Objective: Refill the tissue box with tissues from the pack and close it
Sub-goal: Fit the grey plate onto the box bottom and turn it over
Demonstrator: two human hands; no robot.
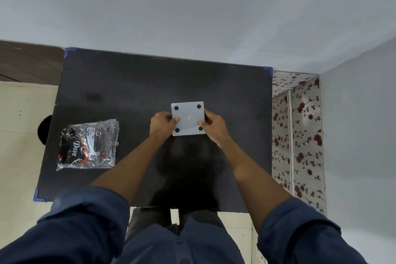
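Item one, at the left of the black worktop point(139, 83): we recorded a clear plastic tissue pack point(87, 144) with dark printing, lying flat, well apart from our hands. Item two, mid-worktop: our left hand point(162, 122) was curled around the left edge of the tissue box point(188, 118), thumb on its upturned face. The box showed a white square face with four black round feet at the corners. Item three: our right hand point(211, 124) gripped its right edge likewise. Rolled blue sleeves point(85, 216) bared both forearms.
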